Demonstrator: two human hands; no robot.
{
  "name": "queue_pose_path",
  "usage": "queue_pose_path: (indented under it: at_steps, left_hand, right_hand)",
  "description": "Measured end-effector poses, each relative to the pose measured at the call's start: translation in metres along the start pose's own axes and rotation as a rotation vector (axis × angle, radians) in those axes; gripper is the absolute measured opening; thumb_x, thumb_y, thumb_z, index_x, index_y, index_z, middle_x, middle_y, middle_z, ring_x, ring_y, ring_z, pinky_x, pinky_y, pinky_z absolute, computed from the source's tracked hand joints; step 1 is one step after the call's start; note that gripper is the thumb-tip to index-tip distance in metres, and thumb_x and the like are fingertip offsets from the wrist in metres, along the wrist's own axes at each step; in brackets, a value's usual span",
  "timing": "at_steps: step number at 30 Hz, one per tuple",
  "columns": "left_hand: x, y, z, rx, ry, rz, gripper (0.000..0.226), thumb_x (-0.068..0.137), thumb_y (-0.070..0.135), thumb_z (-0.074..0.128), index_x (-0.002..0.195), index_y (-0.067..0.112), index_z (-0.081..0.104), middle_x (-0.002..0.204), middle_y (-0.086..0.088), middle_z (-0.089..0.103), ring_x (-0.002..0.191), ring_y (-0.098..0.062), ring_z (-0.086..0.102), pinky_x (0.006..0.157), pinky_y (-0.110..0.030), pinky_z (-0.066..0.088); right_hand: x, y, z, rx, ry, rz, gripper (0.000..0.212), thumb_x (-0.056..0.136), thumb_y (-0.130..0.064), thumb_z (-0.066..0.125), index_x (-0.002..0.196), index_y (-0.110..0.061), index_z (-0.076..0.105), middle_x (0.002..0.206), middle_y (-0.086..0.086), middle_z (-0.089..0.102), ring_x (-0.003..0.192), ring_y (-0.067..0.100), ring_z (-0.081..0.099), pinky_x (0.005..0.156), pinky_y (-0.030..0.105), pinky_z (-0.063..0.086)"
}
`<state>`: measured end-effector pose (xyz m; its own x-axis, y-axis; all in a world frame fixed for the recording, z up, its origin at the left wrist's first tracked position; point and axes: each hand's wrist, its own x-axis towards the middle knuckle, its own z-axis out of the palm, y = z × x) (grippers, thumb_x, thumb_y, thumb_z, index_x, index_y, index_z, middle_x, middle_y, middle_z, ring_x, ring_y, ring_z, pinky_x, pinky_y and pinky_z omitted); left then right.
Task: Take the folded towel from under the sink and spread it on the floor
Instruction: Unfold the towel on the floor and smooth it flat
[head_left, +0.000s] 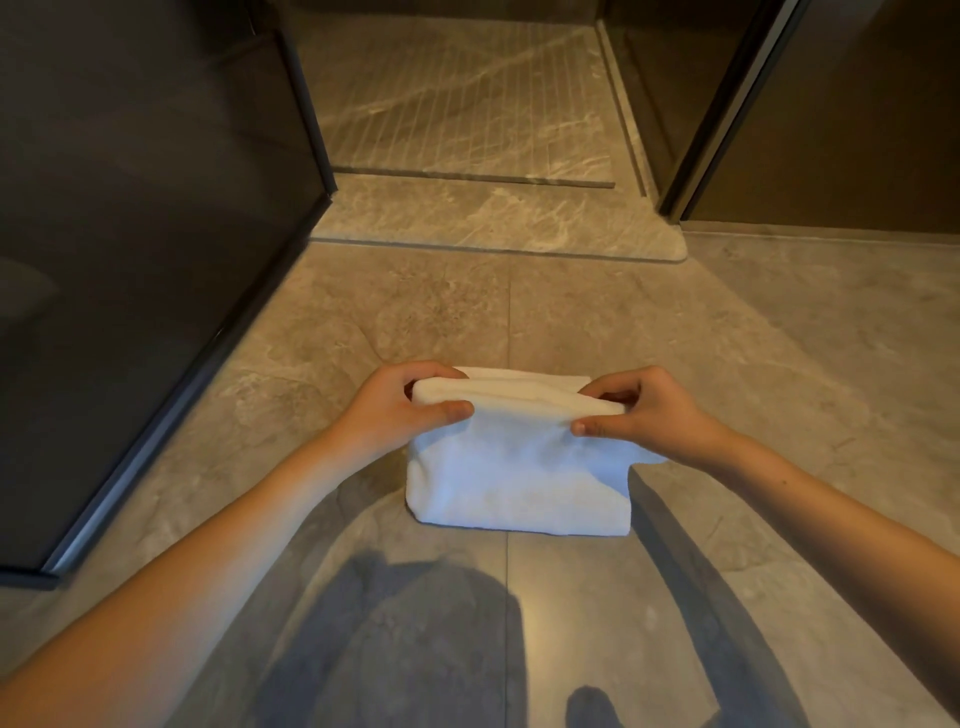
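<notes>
towel (519, 467) | folded, long axis left-right | left hand (410, 410), right hand (644, 410) pinching top edge

Bare floor (571, 312); glass panel (156, 208) leftward.

White towel (519, 467), still folded, hanging upright by its top edge above the floor (779, 364)

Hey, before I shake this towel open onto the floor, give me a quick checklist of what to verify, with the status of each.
1. Left hand gripping the towel's top edge: ok.
2. Right hand gripping the same edge: ok.
3. Towel unfolded: not ok, it hangs folded in layers.
4. Floor ahead free of objects: ok.
5. Floor dry: cannot tell; the tiles are glossy.
6. Clearance from the dark glass panel on the left: ok.
</notes>
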<state>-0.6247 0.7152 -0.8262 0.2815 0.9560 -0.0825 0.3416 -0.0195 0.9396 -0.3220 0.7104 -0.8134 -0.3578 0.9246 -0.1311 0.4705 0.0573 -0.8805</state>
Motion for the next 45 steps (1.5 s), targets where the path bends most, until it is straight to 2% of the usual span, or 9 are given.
queue_pose_path:
  at_steps: [10,15,21,27,29,31,34,40,45]
  left_hand:
    - [-0.081,0.005,0.011,0.016,-0.072,0.026,0.031,0.071,0.021,0.084,0.096,0.036,0.073,0.099,0.018,0.072,0.094,0.0,0.064,0.076,-0.013,0.049]
    - [-0.13,-0.016,0.022,0.058,-0.179,-0.063,0.04,0.062,0.042,0.084,0.099,0.041,0.07,0.096,0.02,0.071,0.089,0.0,0.065,0.068,-0.01,0.048]
    - [-0.178,-0.06,0.053,0.324,-0.287,0.128,0.041,0.064,0.035,0.086,0.099,0.028,0.066,0.092,0.015,0.068,0.081,0.003,0.06,0.067,-0.014,0.044]
    - [-0.205,-0.084,0.056,0.633,-0.452,0.314,0.055,0.075,0.059,0.07,0.113,0.019,0.069,0.12,0.004,0.063,0.113,-0.009,0.056,0.098,-0.026,0.046]
    - [-0.202,-0.081,0.053,0.587,-0.469,0.314,0.052,0.084,0.058,0.063,0.118,0.019,0.067,0.13,0.002,0.06,0.121,-0.007,0.052,0.101,-0.03,0.045]
    - [-0.188,-0.076,0.053,0.574,-0.35,0.385,0.047,0.091,0.048,0.058,0.125,0.016,0.063,0.138,-0.003,0.056,0.127,-0.012,0.049,0.103,-0.035,0.043]
    - [-0.148,-0.067,0.064,0.801,-0.12,0.49,0.059,0.096,0.045,0.044,0.142,0.008,0.044,0.153,-0.011,0.034,0.143,-0.026,0.028,0.116,-0.039,0.023]
    - [-0.099,-0.083,0.093,1.022,-0.172,0.31,0.081,0.093,0.062,0.032,0.149,0.004,0.026,0.158,-0.017,0.017,0.147,-0.031,0.011,0.119,-0.046,0.014]
    - [-0.093,-0.111,0.099,1.073,-0.221,0.246,0.087,0.09,0.067,0.032,0.151,0.006,0.022,0.159,-0.022,0.012,0.147,-0.035,0.006,0.118,-0.047,0.009]
  right_hand:
    - [-0.069,-0.012,0.018,0.046,-0.107,0.032,0.025,0.066,-0.019,0.086,0.09,-0.018,0.078,0.086,-0.011,0.076,0.08,0.005,0.071,0.069,0.011,0.051]
    - [-0.11,0.004,0.051,0.061,-0.255,0.116,0.029,0.066,-0.02,0.088,0.093,-0.021,0.078,0.09,-0.014,0.076,0.084,0.003,0.07,0.077,0.013,0.051]
    - [-0.147,0.038,0.104,-0.206,-0.343,0.14,0.024,0.07,-0.03,0.084,0.088,-0.04,0.072,0.086,-0.019,0.07,0.078,0.001,0.063,0.072,0.028,0.052]
    - [-0.158,0.052,0.124,-0.501,-0.489,-0.005,0.044,0.084,-0.057,0.063,0.115,-0.026,0.067,0.108,-0.008,0.064,0.097,0.012,0.061,0.082,0.027,0.049]
    - [-0.154,0.048,0.12,-0.48,-0.398,-0.048,0.051,0.086,-0.062,0.055,0.121,-0.026,0.064,0.115,-0.007,0.063,0.106,0.01,0.058,0.089,0.023,0.047]
    - [-0.142,0.044,0.117,-0.428,-0.126,-0.156,0.05,0.09,-0.052,0.053,0.127,-0.019,0.061,0.125,0.001,0.06,0.115,0.014,0.054,0.096,0.019,0.04]
    - [-0.113,0.041,0.121,-0.508,0.149,-0.181,0.055,0.096,-0.04,0.048,0.143,-0.011,0.044,0.147,0.01,0.044,0.135,0.024,0.041,0.111,0.03,0.032]
    - [-0.082,0.063,0.146,-0.77,0.02,0.01,0.069,0.098,-0.055,0.018,0.155,-0.019,0.006,0.163,0.001,0.003,0.149,0.018,-0.003,0.122,0.041,0.004]
    - [-0.08,0.085,0.159,-0.901,-0.047,0.044,0.07,0.098,-0.054,0.019,0.155,-0.017,0.001,0.162,0.004,-0.001,0.149,0.021,-0.006,0.121,0.045,0.002]
